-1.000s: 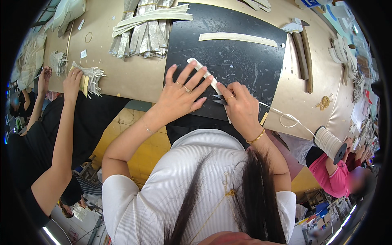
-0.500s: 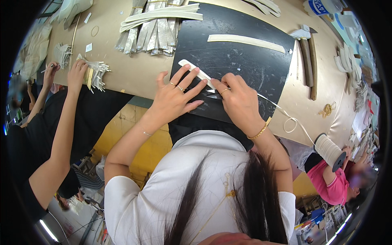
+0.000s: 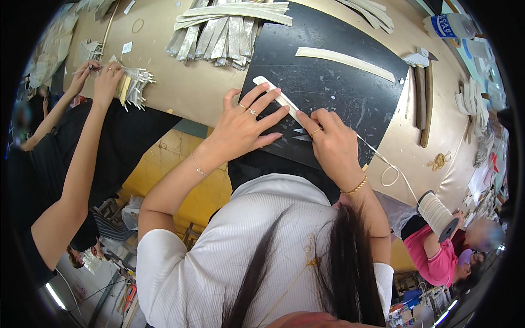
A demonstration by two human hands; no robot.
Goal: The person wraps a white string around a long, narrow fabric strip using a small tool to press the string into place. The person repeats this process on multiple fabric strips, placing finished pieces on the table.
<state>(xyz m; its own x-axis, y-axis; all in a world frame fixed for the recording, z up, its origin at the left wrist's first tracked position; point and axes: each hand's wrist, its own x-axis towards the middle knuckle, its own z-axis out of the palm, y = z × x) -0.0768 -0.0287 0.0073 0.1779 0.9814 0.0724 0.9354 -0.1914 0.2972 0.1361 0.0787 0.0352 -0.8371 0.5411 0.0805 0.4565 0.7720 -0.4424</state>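
Note:
A narrow white strip (image 3: 287,104) with a rounded far end lies slantwise on a black mat (image 3: 339,33). My left hand (image 3: 236,127) is open, fingers spread, with fingertips pressing along the strip's upper part. Lower down, my right hand (image 3: 334,141) has its fingers curled, thumb and finger together on the strip. Thin white cord (image 3: 367,144) runs out from under that hand to a white spool (image 3: 435,213) at the right table edge. How the cord meets the strip under my right fingers is hidden. Farther off on the mat rests a second, curved cream strip (image 3: 344,61).
Bundled grey-white strips (image 3: 219,41) lie beyond the mat's left side. On the right are a hammer (image 3: 420,98) and a coil of thin yellowish bands (image 3: 439,161). A co-worker's hands (image 3: 106,82) handle strips at left. A plastic bottle (image 3: 451,25) stands far right.
The view has shifted a little, so the scene sits farther right. My right hand has slid slightly nearer to me along the strip. My left hand keeps its place on it.

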